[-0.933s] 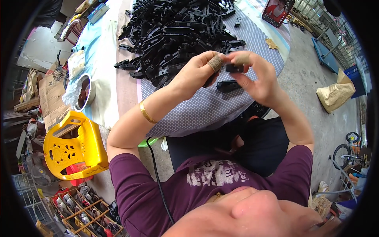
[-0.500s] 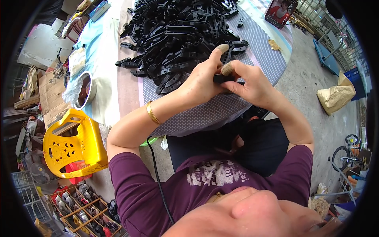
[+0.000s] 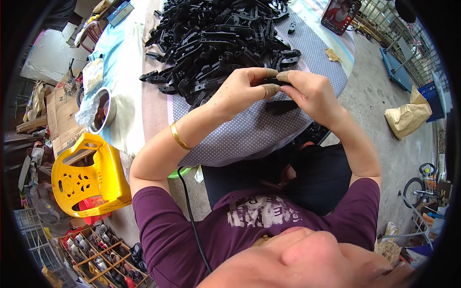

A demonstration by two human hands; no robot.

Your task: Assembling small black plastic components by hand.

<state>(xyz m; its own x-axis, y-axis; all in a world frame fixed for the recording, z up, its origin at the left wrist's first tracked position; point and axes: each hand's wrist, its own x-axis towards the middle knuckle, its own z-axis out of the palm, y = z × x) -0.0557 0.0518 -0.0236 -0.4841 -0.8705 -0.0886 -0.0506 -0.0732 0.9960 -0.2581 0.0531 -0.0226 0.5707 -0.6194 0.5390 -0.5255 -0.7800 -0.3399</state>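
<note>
Above the near right part of the table, my left hand (image 3: 247, 91) and my right hand (image 3: 314, 93) meet fingertip to fingertip. Both are closed in a pinch on a small black plastic part (image 3: 275, 81), mostly hidden by the fingers. Tan finger covers wrap the left thumb and forefinger and a right fingertip. Just below the fingers, close to the table's edge, is another dark piece (image 3: 281, 107), slightly blurred. A large heap of long black plastic parts (image 3: 216, 43) covers the table beyond my left hand.
The table (image 3: 221, 144) has a dotted cloth. On it are a phone (image 3: 341, 17), a dry leaf (image 3: 332, 54) and one stray black part (image 3: 292, 28). At left stand a yellow plastic chair (image 3: 108, 168) and a metal bowl (image 3: 111, 113). A black cable (image 3: 187, 201) hangs before me.
My hands have risen slightly away from me, and the left thumb has folded in from its raised position. The dark piece below the fingers now shows more fully.
</note>
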